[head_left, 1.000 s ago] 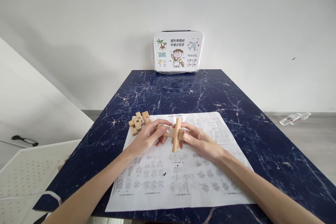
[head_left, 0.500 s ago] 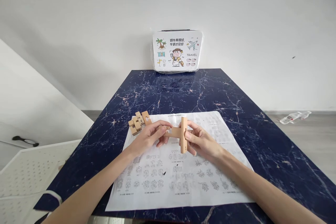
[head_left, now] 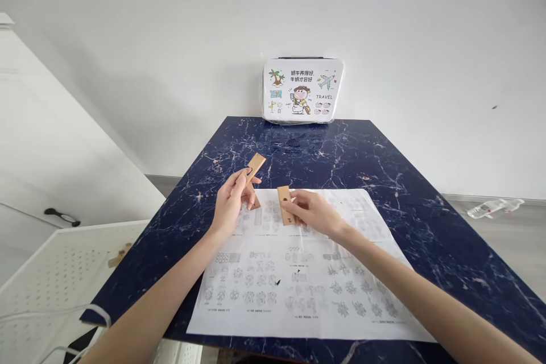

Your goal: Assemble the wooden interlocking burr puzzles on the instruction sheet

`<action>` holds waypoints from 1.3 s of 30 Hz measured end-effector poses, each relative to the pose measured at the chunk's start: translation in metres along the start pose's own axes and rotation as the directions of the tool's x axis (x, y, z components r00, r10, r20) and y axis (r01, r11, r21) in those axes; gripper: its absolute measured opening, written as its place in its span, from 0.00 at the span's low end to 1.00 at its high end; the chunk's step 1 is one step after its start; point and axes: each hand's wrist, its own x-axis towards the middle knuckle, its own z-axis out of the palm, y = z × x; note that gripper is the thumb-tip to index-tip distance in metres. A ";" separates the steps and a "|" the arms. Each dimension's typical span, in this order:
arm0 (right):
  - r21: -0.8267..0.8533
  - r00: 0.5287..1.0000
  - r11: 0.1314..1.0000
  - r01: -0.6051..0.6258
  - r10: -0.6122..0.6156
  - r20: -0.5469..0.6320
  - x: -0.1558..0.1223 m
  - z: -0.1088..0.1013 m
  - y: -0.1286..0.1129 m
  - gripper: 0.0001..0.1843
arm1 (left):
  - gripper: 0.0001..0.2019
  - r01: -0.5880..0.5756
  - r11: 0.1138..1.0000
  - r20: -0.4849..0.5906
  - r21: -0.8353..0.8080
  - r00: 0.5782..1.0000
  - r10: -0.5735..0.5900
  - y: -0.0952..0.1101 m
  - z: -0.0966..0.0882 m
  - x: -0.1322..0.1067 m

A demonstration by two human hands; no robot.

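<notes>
Pinched in my left hand, a pale wooden puzzle block with a dark notch points up and to the right. Below those fingers, part of another wooden piece shows; most of it is hidden, and I cannot tell whether it is held too. My right hand grips a flat wooden puzzle piece with a dark round hole and a printed mark, upright over the top part of the paper sheet. The two held pieces are apart.
The sheet, printed with small assembly drawings, lies on a dark blue marbled table. At the back stands a white case with cartoon prints. Left and lower is a perforated white surface with a small wooden thing and cables.
My hands have moved apart; the wooden pieces between them are separated. My left hand went left and up, over where the small pile of blocks lay. The view has shifted slightly.
</notes>
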 end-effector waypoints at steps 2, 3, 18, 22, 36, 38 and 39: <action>-0.237 0.999 0.972 -0.006 -0.003 -0.035 0.024 0.013 -0.005 0.15 | 0.16 -0.012 1.000 -0.014 0.006 1.000 0.012 0.000 -0.001 0.000; -0.275 0.998 0.961 -0.006 -0.010 -0.056 0.036 0.019 -0.007 0.12 | 0.16 -0.016 1.000 -0.016 0.011 1.000 0.016 -0.001 -0.002 0.000; 0.255 0.988 0.955 0.148 -0.131 -0.084 0.068 0.024 -0.038 0.29 | 0.19 -0.019 0.988 0.033 0.154 0.999 0.014 -0.004 0.009 -0.014; 0.183 0.993 0.977 0.114 -0.112 -0.022 0.084 0.026 -0.032 0.32 | 0.17 -0.121 0.952 0.064 0.280 0.992 0.107 -0.003 0.010 -0.020; -0.497 1.000 0.868 0.004 -0.014 -0.017 0.123 0.035 -0.031 0.23 | 0.13 -0.252 0.869 -0.024 0.425 0.957 0.290 -0.003 0.008 -0.018; -0.526 0.997 0.851 -0.006 -0.035 -0.068 0.114 0.032 -0.034 0.19 | 0.14 -0.237 0.873 -0.042 0.426 0.959 0.281 -0.001 0.008 -0.018; -0.530 0.995 0.848 -0.005 -0.048 -0.086 0.106 0.029 -0.035 0.19 | 0.14 -0.231 0.873 -0.048 0.430 0.960 0.277 0.000 0.007 -0.018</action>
